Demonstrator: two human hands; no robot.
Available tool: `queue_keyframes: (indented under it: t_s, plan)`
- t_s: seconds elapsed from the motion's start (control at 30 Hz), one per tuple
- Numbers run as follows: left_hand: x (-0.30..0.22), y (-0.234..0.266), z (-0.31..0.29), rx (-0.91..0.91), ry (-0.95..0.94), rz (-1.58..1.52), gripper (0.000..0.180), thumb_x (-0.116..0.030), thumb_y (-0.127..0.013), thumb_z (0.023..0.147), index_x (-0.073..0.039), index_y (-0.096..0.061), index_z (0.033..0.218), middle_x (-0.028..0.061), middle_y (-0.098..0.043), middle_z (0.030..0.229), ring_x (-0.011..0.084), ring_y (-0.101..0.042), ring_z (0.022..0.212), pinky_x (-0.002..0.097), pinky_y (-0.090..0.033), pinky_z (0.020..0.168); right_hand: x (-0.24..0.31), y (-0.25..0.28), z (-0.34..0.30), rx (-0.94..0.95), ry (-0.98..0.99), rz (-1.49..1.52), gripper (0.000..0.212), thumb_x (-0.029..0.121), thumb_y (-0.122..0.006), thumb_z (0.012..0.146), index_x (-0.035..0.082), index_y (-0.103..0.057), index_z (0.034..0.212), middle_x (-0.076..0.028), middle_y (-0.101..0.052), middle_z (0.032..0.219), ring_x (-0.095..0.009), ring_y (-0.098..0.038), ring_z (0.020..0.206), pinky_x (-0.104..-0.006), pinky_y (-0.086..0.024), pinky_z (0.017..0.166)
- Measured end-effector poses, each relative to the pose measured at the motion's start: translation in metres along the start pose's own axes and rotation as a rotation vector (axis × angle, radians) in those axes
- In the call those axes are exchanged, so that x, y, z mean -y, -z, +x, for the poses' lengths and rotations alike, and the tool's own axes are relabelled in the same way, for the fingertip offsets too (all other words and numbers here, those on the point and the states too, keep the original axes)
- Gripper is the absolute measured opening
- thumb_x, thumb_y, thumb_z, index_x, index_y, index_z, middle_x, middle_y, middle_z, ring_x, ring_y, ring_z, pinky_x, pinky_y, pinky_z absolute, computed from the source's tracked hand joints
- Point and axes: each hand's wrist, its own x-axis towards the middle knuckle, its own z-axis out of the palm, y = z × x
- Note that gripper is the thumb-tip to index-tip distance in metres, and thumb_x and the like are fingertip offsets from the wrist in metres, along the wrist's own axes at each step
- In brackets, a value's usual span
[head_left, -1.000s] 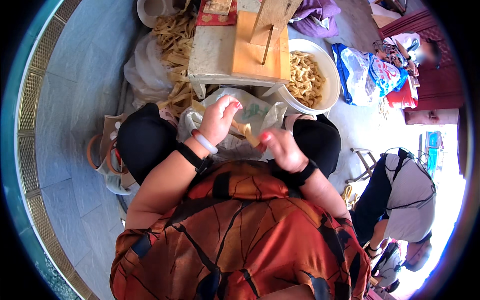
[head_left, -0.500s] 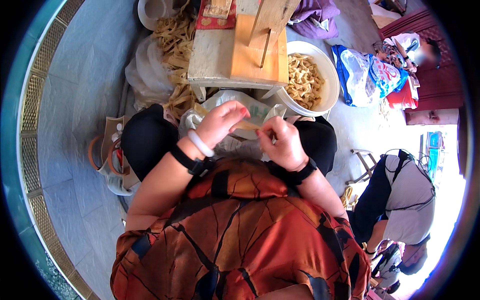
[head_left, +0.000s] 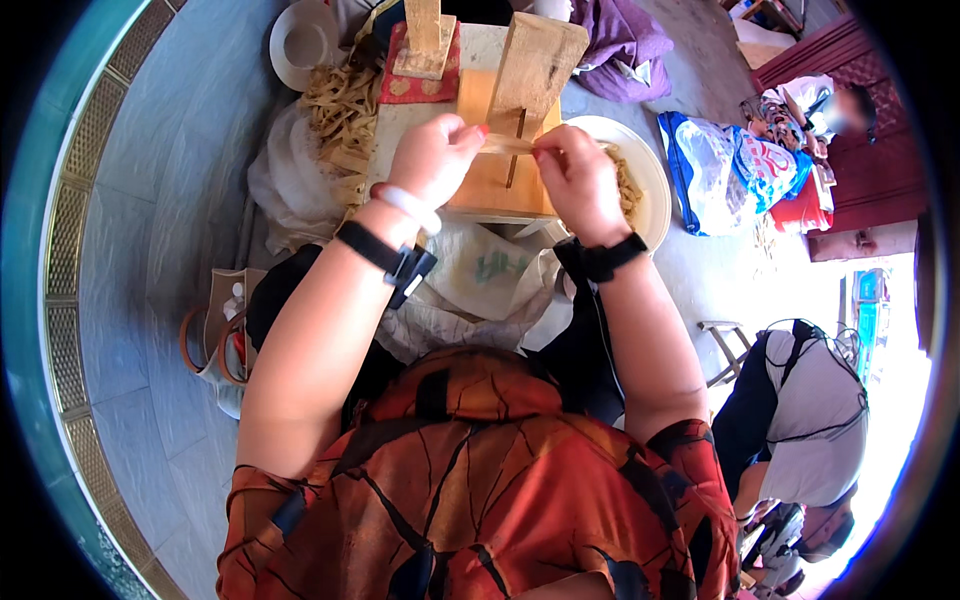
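Note:
My left hand and my right hand are closed on the two ends of a pale tan strip, which is stretched level between them. The strip crosses a thin dark rod that stands out in front of a thick upright wooden board. That board rises from a smooth orange-brown wooden base on a small pale table. Whether the strip touches the rod, I cannot tell.
A white tub of folded tan pieces stands right of the table. Loose tan strips heap on its left. Below lies a white plastic sack. A tote bag is at left. Other people sit at right.
Both hands have moved forward from above my lap to the wooden board, carrying the strip between them. My arms are now more stretched out.

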Motion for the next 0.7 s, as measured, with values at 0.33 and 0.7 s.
queue_keyframes:
  t_s: [0.33, 0.7]
  plan:
    - [0.012, -0.008, -0.085, 0.458, 0.187, -0.377, 0.024, -0.023, -0.057, 0.096, -0.005, -0.057, 0.08, -0.0054, -0.048, 0.063, 0.0054, -0.042, 0.058, 0.0226, -0.034, 0.051, 0.038, 0.026, -0.073, 0.257, 0.414, -0.078, 0.056, 0.005, -0.072, 0.068, 0.003, -0.053, 0.121, -0.014, -0.06, 0.116, -0.032, -0.058, 0.104, -0.0406, -0.046, 0.086]
    - [0.01, 0.027, -0.125, 0.774, 0.361, -0.875, 0.018, -0.02, -0.053, 0.097, -0.005, -0.055, 0.087, -0.0009, -0.054, 0.069, 0.0078, -0.048, 0.057, 0.0206, -0.041, 0.052, 0.039, 0.025, -0.102, -0.081, 0.345, -0.225, 0.025, -0.002, -0.058, 0.075, 0.007, -0.063, 0.098, -0.006, -0.058, 0.067, -0.025, -0.057, 0.058, -0.0375, -0.046, 0.055]
